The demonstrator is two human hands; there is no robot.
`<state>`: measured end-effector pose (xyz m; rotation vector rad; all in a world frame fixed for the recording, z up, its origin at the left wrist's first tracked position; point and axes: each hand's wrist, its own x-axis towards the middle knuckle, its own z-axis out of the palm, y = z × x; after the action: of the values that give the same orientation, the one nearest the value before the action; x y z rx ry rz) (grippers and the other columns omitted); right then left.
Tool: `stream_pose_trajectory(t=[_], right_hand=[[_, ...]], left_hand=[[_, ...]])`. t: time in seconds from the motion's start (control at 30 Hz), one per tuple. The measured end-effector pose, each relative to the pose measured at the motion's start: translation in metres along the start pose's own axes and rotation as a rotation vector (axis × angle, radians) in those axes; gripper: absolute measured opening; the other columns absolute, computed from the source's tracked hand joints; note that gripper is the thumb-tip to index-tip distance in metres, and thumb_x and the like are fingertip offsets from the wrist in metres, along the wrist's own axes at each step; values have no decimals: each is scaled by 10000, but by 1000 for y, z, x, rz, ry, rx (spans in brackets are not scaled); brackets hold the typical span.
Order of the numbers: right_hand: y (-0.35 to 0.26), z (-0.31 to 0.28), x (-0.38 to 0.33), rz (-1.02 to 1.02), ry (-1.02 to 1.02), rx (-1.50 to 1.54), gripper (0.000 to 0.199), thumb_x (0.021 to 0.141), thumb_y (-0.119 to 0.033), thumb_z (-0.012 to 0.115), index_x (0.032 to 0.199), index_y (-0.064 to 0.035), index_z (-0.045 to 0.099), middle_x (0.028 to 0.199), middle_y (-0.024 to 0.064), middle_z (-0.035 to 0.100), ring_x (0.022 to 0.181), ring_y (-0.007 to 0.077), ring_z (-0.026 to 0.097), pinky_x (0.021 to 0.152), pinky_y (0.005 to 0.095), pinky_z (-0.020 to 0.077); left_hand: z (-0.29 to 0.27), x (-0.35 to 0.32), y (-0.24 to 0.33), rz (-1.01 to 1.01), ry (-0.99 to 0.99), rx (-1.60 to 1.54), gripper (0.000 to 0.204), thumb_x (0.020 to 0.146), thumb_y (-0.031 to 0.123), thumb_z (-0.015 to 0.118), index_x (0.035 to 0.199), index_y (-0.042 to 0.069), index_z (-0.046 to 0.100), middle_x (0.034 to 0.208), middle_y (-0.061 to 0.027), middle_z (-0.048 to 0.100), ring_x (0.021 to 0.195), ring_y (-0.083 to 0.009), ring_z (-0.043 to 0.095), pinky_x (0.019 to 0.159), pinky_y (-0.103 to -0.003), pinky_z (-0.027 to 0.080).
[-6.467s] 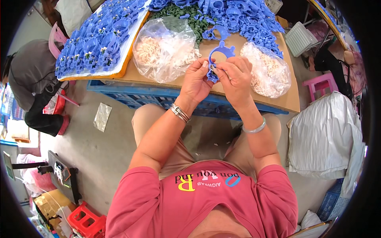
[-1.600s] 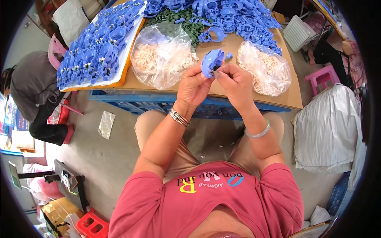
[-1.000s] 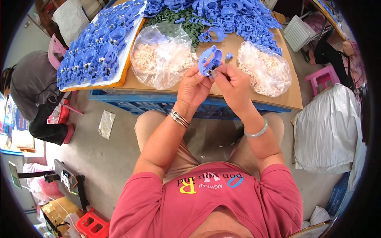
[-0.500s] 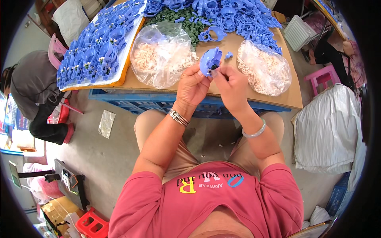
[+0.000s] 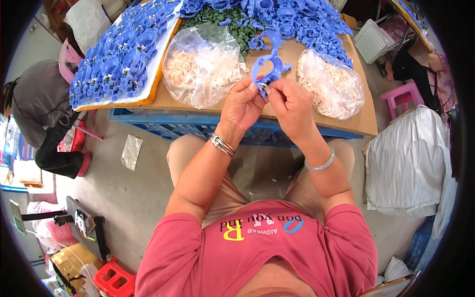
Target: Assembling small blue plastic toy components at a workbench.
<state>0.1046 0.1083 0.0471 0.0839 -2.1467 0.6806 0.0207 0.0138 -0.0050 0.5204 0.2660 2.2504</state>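
Observation:
A blue plastic ring-shaped part is held between both hands above the near edge of the cardboard-topped work surface. My left hand pinches its lower end with thumb and fingers. From the other side, the thumb and forefinger of my right hand close on the same end, where a small dark piece shows. Fingertips hide most of that piece. Another loose blue ring part lies just beyond. Clear bags of small cream-coloured pieces flank my hands, the left bag and the right bag.
An orange-rimmed tray of blue assemblies stands at the left. Dark green pieces and a heap of blue parts fill the back. Blue crates support the surface. A person in grey bends over at the far left.
The blue part has been turned in my fingers, so its round opening now faces up toward me. My hands stay in nearly the same place, both still gripping it.

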Motion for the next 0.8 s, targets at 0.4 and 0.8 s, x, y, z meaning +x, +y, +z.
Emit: stream_pose_trajectory(t=[0.4,0.8], right_hand=[[-1,2,-2,43,33,78,57,710,-19,585,733,-27,533,657,109,552,579,280,531,512,352,409],[-11,-2,2,127,29,98,47,721,-41,593,737,-31,550,664,116,556,577,285,538,501,347,411]], left_hand=[[-2,-1,-4,40,8,-23,239,778,58,593,1008,-6,579,1015,-100,590,941,-204,557,847,-364,444],[0,1,1,54,-53,16,363,739,28,611,1085,-30,523,1087,-162,550,1038,-265,515,936,-361,399]])
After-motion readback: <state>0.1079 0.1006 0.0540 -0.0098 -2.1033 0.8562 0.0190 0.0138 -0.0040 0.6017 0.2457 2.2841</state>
